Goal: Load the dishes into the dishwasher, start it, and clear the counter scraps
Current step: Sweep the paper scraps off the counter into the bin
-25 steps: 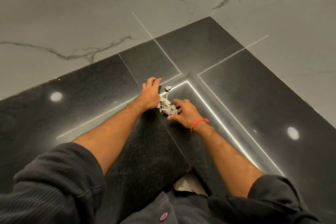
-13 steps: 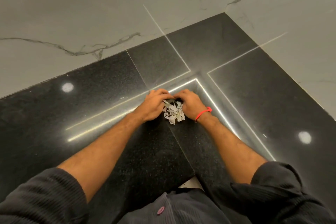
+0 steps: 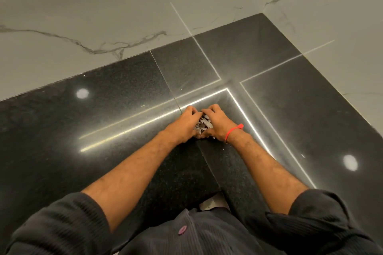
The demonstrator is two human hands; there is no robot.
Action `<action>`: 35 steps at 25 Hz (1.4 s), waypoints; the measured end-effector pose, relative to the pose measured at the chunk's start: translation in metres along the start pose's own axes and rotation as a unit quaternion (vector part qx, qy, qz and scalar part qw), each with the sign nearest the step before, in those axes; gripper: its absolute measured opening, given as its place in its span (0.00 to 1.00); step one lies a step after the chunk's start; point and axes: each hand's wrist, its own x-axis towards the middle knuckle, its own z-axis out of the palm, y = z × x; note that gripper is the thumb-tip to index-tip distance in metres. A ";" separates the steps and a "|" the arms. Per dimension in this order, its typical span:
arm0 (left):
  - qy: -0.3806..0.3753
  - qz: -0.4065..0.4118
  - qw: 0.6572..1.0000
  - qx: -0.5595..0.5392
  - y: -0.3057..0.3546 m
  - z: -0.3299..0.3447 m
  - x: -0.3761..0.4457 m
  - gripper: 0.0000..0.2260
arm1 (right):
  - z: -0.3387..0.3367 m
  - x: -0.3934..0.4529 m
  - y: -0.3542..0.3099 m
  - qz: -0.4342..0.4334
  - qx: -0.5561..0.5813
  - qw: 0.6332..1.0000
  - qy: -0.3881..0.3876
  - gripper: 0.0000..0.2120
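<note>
A dark ribbed sleeve (image 3: 58, 225) is being shown pushed up above the left elbow, at the lower left of the view. A black speckled counter (image 3: 103, 122) is being lit by thin bright lines and two round light spots, and it is being bordered at the back by a grey veined wall (image 3: 93, 16). The left hand (image 3: 183, 123) is being held curled on the counter, fingers bent inward, its inner edge pressed against a small heap of grey scraps (image 3: 202, 125). The scraps are being enclosed between both hands, close to the inner corner of the bright lines, and only the top of the heap is being left visible. The right hand (image 3: 218, 123) is being cupped against the heap from the other side, fingertips nearly meeting those of the left. A red wristband (image 3: 234, 130) is being worn on the right wrist.
</note>
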 end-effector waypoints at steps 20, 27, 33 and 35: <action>0.262 -0.191 0.935 -0.144 0.001 -0.051 -0.098 0.08 | -0.030 0.006 -0.104 -0.142 0.060 0.988 -0.009 0.08; 0.338 -0.299 0.874 -0.182 -0.047 -0.029 -0.238 0.10 | 0.056 -0.015 -0.217 -0.248 -0.021 0.963 -0.103 0.07; 0.425 -0.377 0.794 -0.216 -0.086 0.010 -0.393 0.11 | 0.153 -0.080 -0.335 -0.345 -0.057 0.924 -0.157 0.07; 0.447 -0.403 0.768 -0.216 -0.098 0.032 -0.451 0.11 | 0.195 -0.113 -0.371 -0.367 -0.067 0.910 -0.180 0.07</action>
